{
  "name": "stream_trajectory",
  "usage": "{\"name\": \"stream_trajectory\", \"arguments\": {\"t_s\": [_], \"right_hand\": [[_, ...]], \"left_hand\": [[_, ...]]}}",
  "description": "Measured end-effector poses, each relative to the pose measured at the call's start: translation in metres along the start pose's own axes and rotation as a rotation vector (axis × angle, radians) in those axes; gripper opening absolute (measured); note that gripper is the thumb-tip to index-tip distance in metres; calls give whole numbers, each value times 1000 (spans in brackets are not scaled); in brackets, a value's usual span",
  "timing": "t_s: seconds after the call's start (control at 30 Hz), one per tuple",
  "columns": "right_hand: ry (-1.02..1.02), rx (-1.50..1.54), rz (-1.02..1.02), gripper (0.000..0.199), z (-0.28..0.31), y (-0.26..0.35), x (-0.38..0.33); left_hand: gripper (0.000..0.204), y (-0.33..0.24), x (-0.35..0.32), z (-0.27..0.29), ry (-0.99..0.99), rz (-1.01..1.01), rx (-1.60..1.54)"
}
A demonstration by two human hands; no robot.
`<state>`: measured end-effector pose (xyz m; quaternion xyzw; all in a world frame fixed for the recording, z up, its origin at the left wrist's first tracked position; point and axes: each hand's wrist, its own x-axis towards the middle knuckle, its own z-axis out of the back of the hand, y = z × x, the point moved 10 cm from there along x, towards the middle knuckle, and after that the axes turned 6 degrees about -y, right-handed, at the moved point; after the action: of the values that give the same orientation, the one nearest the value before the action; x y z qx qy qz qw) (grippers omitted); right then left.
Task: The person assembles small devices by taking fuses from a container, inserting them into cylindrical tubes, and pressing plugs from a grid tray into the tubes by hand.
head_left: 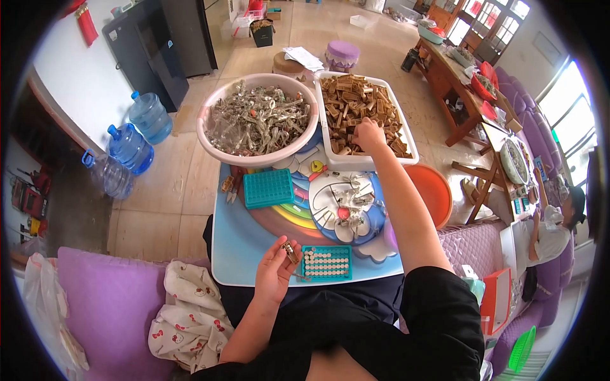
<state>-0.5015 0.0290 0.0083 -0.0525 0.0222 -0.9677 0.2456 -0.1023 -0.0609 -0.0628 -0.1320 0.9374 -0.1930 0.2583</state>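
My left hand (273, 273) is closed at the table's front edge, holding a small brown and shiny metallic piece (290, 252) between thumb and fingers. Just right of it lies a teal rack (347, 277), with rows of white round pieces (327, 268) in its holes. My right arm stretches forward, and my right hand (370, 135) dips curled fingers into a heap of small brown block-shaped pieces (352, 95). The heap fills a white tray (414, 154); whatever the fingertips pinch is hidden. Shiny metallic and clear pieces (352, 200) lie loose on the cartoon-printed table (244, 254).
A pink basin (206, 136) of clear and metallic pieces stands left of the tray. Nearer are another teal rack (268, 187) and pliers (234, 190). An orange basin (432, 193) is right of the table. Water jugs (130, 149) stand on the left; another person (549, 238) sits far right.
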Motion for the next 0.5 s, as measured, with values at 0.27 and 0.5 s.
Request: {"name": "stream_trajectory", "arguments": {"t_s": [0.27,0.5], "right_hand": [[-254,1111,-87,24,30,-26,-24],[-408,894,-66,26,32,-32,-37]], "left_hand": [[31,8,5,-4,6,36,6],[28,19,4,-26,59,72,44]]}}
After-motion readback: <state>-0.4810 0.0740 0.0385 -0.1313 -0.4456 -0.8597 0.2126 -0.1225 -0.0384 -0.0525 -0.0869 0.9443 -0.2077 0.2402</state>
